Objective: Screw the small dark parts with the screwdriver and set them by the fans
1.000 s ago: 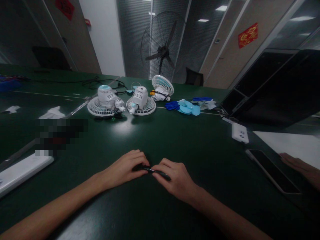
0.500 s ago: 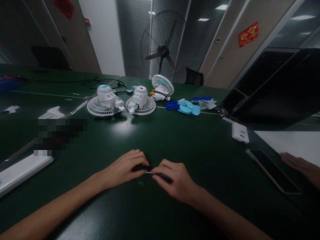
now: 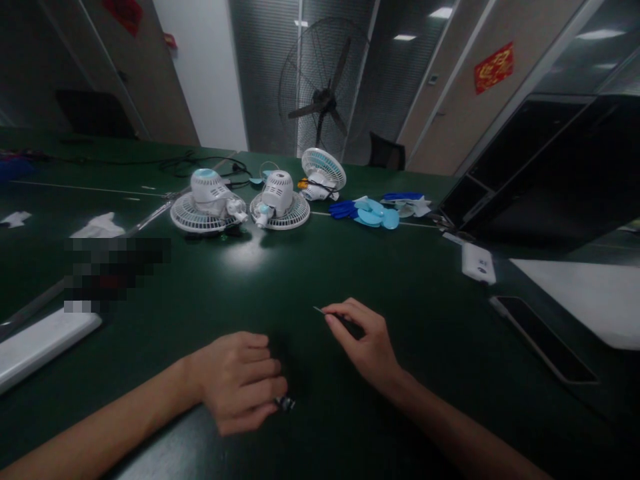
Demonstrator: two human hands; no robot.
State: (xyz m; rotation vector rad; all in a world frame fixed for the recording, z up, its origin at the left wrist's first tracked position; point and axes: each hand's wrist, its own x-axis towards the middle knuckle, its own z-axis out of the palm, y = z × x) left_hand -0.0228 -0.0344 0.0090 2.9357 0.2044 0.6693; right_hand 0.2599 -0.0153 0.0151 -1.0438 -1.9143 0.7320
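My left hand (image 3: 243, 385) is closed low over the green table (image 3: 280, 280). A small dark part with shiny bits (image 3: 285, 403) sticks out between its thumb and fingers; its kind cannot be made out. To the right and a bit farther off, my right hand (image 3: 363, 333) is wrapped around a small screwdriver (image 3: 354, 326). Its handle is dark, and its thin metal shaft points left, away from the fingertips. The two hands are apart, and the shaft touches nothing.
White fan heads (image 3: 207, 200) lie farther back, beside blue gloves (image 3: 345, 209) and light-blue pieces (image 3: 376, 213). On the right are a phone (image 3: 545, 340), a white box (image 3: 478, 263) and a white sheet (image 3: 590, 293). A long white case (image 3: 47, 343) lies at left.
My hands have come apart. The left moved nearer and turned knuckles up with the small part; the right lifted away with the screwdriver. Another person's hand at right has left the view.
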